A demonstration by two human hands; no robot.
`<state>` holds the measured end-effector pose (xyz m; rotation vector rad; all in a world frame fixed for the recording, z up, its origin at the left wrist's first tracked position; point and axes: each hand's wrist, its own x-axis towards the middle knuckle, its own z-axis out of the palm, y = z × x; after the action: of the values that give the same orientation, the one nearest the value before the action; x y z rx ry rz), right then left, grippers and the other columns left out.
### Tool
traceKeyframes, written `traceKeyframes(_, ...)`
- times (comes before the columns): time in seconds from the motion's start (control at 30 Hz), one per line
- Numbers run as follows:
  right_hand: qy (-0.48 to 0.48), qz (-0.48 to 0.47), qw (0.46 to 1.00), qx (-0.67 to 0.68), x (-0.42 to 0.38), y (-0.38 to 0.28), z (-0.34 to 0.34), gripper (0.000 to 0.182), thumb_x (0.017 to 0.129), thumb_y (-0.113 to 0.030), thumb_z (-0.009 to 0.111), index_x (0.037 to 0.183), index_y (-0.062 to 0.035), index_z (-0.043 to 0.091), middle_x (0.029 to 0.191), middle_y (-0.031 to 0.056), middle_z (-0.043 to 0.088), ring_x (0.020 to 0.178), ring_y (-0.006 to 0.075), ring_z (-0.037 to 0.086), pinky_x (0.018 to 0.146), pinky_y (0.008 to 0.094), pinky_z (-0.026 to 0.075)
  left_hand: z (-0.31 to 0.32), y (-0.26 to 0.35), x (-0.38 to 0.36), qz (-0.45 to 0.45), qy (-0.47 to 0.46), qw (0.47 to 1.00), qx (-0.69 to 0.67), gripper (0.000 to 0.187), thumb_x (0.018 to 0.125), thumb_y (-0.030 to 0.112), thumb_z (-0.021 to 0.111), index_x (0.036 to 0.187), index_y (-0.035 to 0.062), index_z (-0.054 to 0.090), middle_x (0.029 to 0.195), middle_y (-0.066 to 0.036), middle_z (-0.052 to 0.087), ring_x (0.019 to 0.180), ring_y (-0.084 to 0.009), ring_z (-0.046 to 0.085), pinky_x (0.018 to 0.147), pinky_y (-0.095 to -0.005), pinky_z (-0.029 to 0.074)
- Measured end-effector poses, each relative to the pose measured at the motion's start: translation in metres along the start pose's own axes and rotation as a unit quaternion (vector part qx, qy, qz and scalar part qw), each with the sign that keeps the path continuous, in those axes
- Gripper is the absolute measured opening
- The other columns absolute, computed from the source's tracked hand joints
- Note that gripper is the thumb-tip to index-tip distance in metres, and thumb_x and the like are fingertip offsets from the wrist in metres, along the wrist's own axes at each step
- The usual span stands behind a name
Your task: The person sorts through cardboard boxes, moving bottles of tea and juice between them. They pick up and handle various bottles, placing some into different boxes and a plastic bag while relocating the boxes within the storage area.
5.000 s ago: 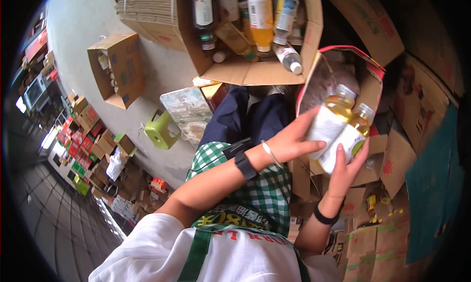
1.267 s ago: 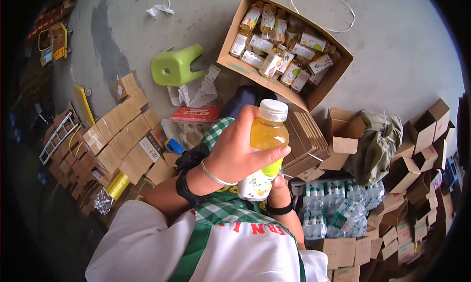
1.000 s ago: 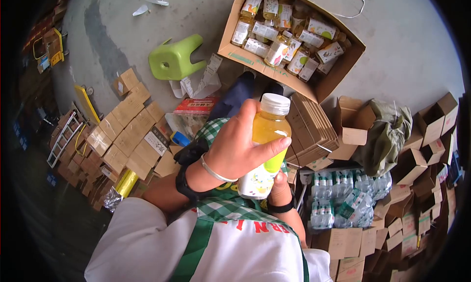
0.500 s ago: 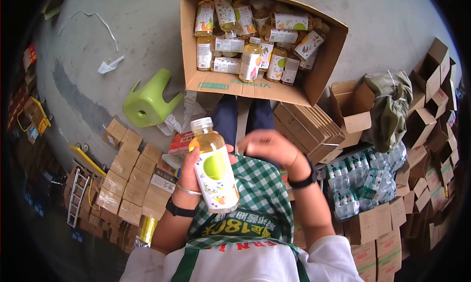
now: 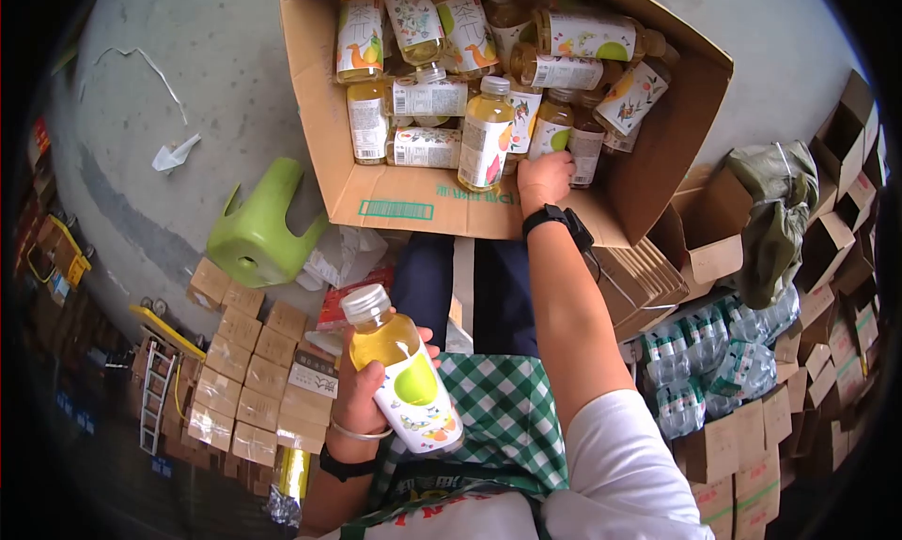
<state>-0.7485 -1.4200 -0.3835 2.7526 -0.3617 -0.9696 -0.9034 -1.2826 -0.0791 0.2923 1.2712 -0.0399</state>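
Observation:
My left hand (image 5: 361,390) is wrapped round a bottle of yellow drink (image 5: 409,376), its cap up and its white label with a green circle facing me. An open cardboard box (image 5: 329,188) holds several similar bottles, some upright and some lying. My right hand (image 5: 546,176) reaches over the box's near edge and touches the lower part of an upright bottle (image 5: 552,127) with a green circle. Its fingertips are partly hidden against that bottle. Just left of it stands another upright bottle (image 5: 487,136).
A green stool (image 5: 266,225) stands left of the box. Stacked cartons (image 5: 254,362) are at the lower left. On the right are flattened cardboard (image 5: 639,282), an open carton (image 5: 719,230), a grey-green sack (image 5: 772,216) and packs of water bottles (image 5: 700,352).
My right hand has moved from beside the held bottle up into the box, to an upright bottle. The box appears larger and closer. My left hand still holds its bottle, now slightly lower.

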Motion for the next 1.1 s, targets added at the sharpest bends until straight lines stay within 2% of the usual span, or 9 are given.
traceKeyframes(0.17, -0.119, -0.148, 0.971, 0.148, 0.011, 0.042, -0.057, 0.059, 0.057, -0.036, 0.066, 0.094, 0.0057, 0.049, 0.098, 0.0252, 0.054, 0.086, 0.0363, 0.056, 0.075, 0.0366, 0.045, 0.008, 0.001, 0.000, 0.025, -0.015, 0.999, 0.046, 0.068, 0.076, 0.039, 0.059, 0.127, 0.0063, 0.028, 0.110, -0.022, 0.049, 0.094, -0.0289, 0.056, 0.080, -0.0406, 0.048)
traceKeyframes(0.27, -0.297, -0.102, 0.896, 0.314, -0.003, 0.078, -0.121, 0.043, 0.063, -0.025, 0.063, 0.093, 0.0031, 0.049, 0.088, 0.0138, 0.054, 0.078, 0.0201, 0.056, 0.071, 0.0319, 0.045, 0.007, 0.002, 0.005, 0.012, -0.060, 0.998, 0.018, 0.069, 0.077, 0.045, 0.053, 0.128, 0.0051, 0.029, 0.116, -0.023, 0.045, 0.101, -0.0306, 0.052, 0.084, -0.0425, 0.045)
traceKeyframes(0.4, -0.362, -0.225, 0.801, 0.421, -0.105, 0.106, -0.219, 0.063, 0.061, -0.014, 0.066, 0.113, 0.0064, 0.037, 0.100, 0.0138, 0.051, 0.099, 0.0201, 0.049, 0.084, 0.0300, 0.039, 0.032, 0.005, 0.010, -0.002, -0.111, 0.988, -0.104, 0.066, 0.076, 0.039, 0.056, 0.125, 0.0025, 0.033, 0.125, -0.023, 0.040, 0.111, -0.0333, 0.045, 0.088, -0.0437, 0.042)
traceKeyframes(0.57, -0.272, -0.321, 0.828, 0.371, -0.219, 0.119, -0.277, 0.077, 0.064, -0.011, 0.068, 0.127, 0.0024, 0.025, 0.121, 0.0218, 0.039, 0.110, 0.0307, 0.044, 0.093, 0.0358, 0.035, 0.038, 0.004, -0.014, 0.020, -0.117, 0.986, -0.114, 0.062, 0.072, 0.029, 0.061, 0.122, 0.0024, 0.036, 0.116, -0.011, 0.049, 0.104, -0.0205, 0.050, 0.088, -0.0343, 0.042)
traceKeyframes(0.67, -0.235, -0.398, 0.817, 0.344, -0.240, 0.133, -0.275, 0.084, 0.065, -0.004, 0.069, 0.130, 0.0033, 0.016, 0.124, 0.0182, 0.035, 0.115, 0.0254, 0.038, 0.096, 0.0361, 0.031, 0.038, 0.008, -0.027, 0.051, -0.124, 0.987, -0.084, 0.061, 0.072, 0.028, 0.062, 0.121, 0.0025, 0.037, 0.113, -0.010, 0.050, 0.102, -0.0189, 0.051, 0.088, -0.0319, 0.042)
traceKeyframes(0.83, -0.207, -0.392, 0.815, 0.373, -0.253, 0.144, -0.269, 0.081, 0.066, -0.011, 0.071, 0.127, 0.0008, 0.021, 0.126, 0.0242, 0.033, 0.115, 0.0364, 0.037, 0.094, 0.0413, 0.031, 0.039, 0.007, -0.033, 0.063, -0.125, 0.988, -0.059, 0.063, 0.070, 0.026, 0.063, 0.122, 0.0028, 0.035, 0.113, -0.009, 0.049, 0.103, -0.0182, 0.050, 0.087, -0.0307, 0.041)
traceKeyframes(0.97, -0.197, -0.401, 0.817, 0.365, -0.252, 0.148, -0.272, 0.080, 0.066, -0.011, 0.071, 0.127, 0.0007, 0.021, 0.126, 0.0245, 0.033, 0.115, 0.0369, 0.036, 0.095, 0.0416, 0.031, 0.042, 0.003, -0.035, 0.060, -0.122, 0.989, -0.057, 0.064, 0.070, 0.026, 0.064, 0.122, 0.0033, 0.035, 0.114, -0.009, 0.049, 0.103, -0.0184, 0.050, 0.088, -0.0309, 0.041)
traceKeyframes(1.03, -0.219, -0.412, 0.809, 0.356, -0.250, 0.150, -0.274, 0.085, 0.067, -0.005, 0.069, 0.131, 0.0016, 0.013, 0.128, 0.0181, 0.028, 0.117, 0.0274, 0.035, 0.097, 0.0372, 0.029, 0.044, 0.003, -0.035, 0.060, -0.121, 0.989, -0.054, 0.064, 0.070, 0.026, 0.064, 0.122, 0.0035, 0.035, 0.113, -0.009, 0.049, 0.103, -0.0185, 0.050, 0.088, -0.0310, 0.041)
traceKeyframes(1.1, -0.217, -0.413, 0.811, 0.352, -0.250, 0.151, -0.277, 0.084, 0.067, -0.006, 0.070, 0.130, 0.0014, 0.015, 0.127, 0.0179, 0.029, 0.116, 0.0269, 0.035, 0.097, 0.0369, 0.030, 0.046, 0.002, -0.036, 0.053, -0.122, 0.990, -0.050, 0.064, 0.070, 0.026, 0.064, 0.122, 0.0036, 0.035, 0.113, -0.009, 0.049, 0.103, -0.0187, 0.050, 0.088, -0.0310, 0.041)
